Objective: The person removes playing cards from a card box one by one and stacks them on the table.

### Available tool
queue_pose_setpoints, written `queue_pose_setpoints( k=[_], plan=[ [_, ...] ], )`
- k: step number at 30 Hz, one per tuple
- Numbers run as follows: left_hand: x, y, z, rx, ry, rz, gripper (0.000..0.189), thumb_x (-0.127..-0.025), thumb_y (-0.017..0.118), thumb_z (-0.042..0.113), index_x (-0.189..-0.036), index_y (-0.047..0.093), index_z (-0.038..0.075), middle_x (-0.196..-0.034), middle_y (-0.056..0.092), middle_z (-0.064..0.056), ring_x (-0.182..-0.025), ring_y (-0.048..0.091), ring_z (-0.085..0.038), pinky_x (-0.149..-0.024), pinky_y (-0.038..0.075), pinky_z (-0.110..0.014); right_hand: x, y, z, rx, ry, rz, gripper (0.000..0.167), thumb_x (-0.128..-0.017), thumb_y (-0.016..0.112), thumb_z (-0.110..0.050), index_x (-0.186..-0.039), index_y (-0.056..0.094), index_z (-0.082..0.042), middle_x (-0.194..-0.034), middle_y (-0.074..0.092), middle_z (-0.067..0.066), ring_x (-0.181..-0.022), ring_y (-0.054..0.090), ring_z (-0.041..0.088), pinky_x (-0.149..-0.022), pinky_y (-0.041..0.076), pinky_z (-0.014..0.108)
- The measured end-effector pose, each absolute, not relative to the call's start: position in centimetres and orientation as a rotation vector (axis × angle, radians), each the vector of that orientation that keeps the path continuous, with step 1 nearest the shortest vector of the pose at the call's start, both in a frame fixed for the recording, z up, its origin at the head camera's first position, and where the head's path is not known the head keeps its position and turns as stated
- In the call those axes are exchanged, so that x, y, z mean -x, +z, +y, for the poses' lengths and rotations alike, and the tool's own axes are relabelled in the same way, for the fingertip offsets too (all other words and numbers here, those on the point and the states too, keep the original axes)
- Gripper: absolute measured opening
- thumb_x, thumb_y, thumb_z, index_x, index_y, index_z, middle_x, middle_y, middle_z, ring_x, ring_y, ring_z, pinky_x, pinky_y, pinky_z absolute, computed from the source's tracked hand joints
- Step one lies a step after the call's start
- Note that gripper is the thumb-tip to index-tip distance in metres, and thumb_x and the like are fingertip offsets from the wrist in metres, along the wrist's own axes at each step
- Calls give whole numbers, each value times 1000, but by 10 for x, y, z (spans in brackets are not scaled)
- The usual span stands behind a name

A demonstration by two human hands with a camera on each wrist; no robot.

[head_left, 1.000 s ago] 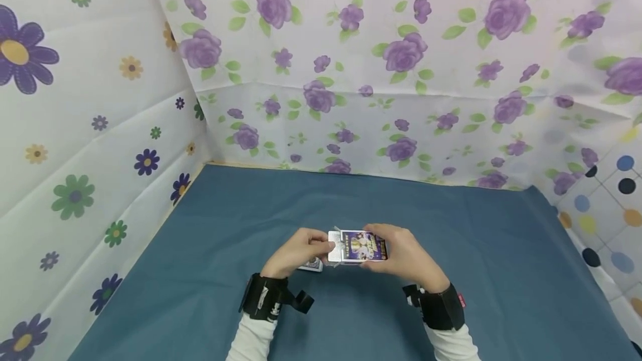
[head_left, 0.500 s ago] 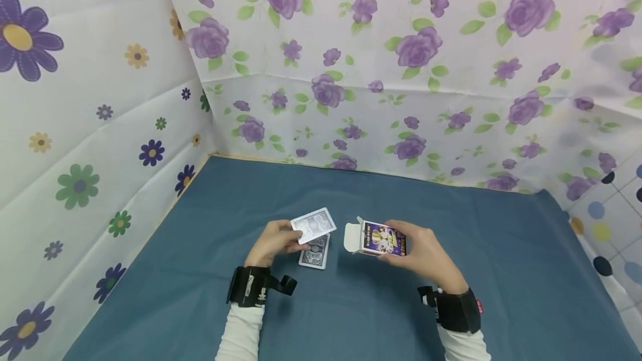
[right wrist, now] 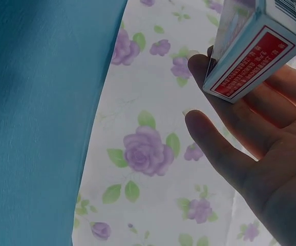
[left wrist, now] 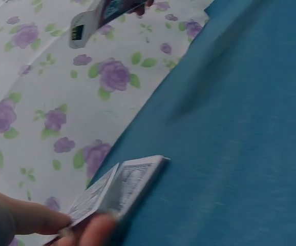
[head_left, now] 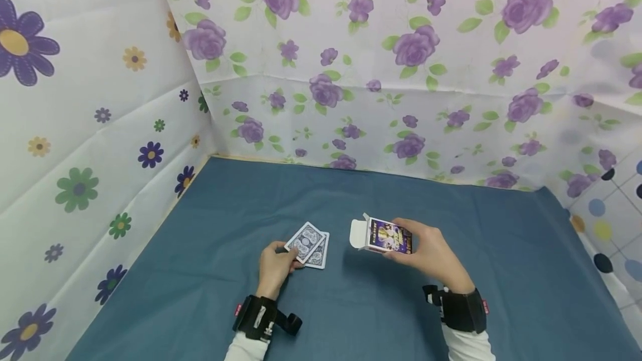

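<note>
My left hand (head_left: 275, 267) pinches playing cards (head_left: 305, 240) by their near corner, patterned backs up, thumb on top. Under and to the right of them, partly covered, a pile of playing cards (head_left: 319, 253) lies on the table. In the left wrist view the held cards (left wrist: 94, 196) tilt over the pile (left wrist: 138, 179). My right hand (head_left: 431, 249) grips a purple and gold card box (head_left: 390, 236) by its right end, raised off the table. The box's white flap stands open toward the left. In the right wrist view a red printed panel shows on the box (right wrist: 255, 59).
A blue cloth (head_left: 241, 199) covers the table. Behind it hangs a white sheet (head_left: 351, 43) with purple roses, and a flower-printed sheet (head_left: 110, 144) borders the left side. A dotted, tile-patterned sheet (head_left: 619, 227) stands at the right.
My left hand has drawn the cards away from the box's open end and lowered them over the pile on the table. My right hand has shifted right with the box.
</note>
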State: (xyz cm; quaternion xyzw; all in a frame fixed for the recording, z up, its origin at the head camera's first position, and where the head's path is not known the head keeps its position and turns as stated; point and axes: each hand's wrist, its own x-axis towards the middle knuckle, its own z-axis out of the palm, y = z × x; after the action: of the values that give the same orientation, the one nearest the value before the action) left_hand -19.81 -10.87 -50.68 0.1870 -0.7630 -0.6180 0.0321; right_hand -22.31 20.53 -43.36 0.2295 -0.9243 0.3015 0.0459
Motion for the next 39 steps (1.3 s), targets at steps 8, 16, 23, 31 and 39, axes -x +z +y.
queue_pose_setpoints(
  k=[8, 16, 23, 31, 39],
  plan=[
    [185, -512, -97, -507, -1526, -2387, 19, -86, 70, 14, -76, 59, 2, -68, 58, -8, -58, 46, -15, -59, 37, -31, 221, -430, 205, -708, 952, -2804, 65, -75, 84, -27, -130, 58, -4, -123, 65, 15, -95, 62, 19, -75, 51, 39],
    [175, -513, -89, -438, -1033, -2579, 23, -85, 74, 21, -82, 61, 2, -78, 51, -12, -57, 46, -21, -50, 32, -32, 222, -433, 204, -727, 940, -2802, 64, -74, 84, -28, -129, 59, -5, -121, 66, 13, -90, 61, 14, -71, 48, 27],
    [177, -507, -78, -409, -698, -2664, 41, -82, 77, 31, -85, 61, -7, -79, 53, -21, -63, 55, -34, -49, 44, -47, 223, -435, 204, -728, 925, -2803, 66, -74, 84, -30, -130, 59, -5, -122, 66, 13, -94, 62, 16, -74, 52, 35],
    [194, -500, -47, -392, -283, -2720, 91, -61, 81, 63, -101, 58, -17, -85, 50, -22, -73, 46, -28, -56, 44, -39, 222, -433, 206, -722, 935, -2794, 66, -74, 84, -28, -130, 59, -3, -123, 65, 16, -95, 63, 19, -75, 52, 40],
    [197, -499, -40, -349, -398, -2763, 74, -63, 89, 38, -102, 56, -15, -89, 48, -22, -76, 44, -29, -57, 47, -40, 221, -433, 204, -744, 951, -2797, 67, -74, 85, -30, -130, 59, -4, -122, 66, 14, -93, 62, 17, -74, 51, 33]
  ],
)
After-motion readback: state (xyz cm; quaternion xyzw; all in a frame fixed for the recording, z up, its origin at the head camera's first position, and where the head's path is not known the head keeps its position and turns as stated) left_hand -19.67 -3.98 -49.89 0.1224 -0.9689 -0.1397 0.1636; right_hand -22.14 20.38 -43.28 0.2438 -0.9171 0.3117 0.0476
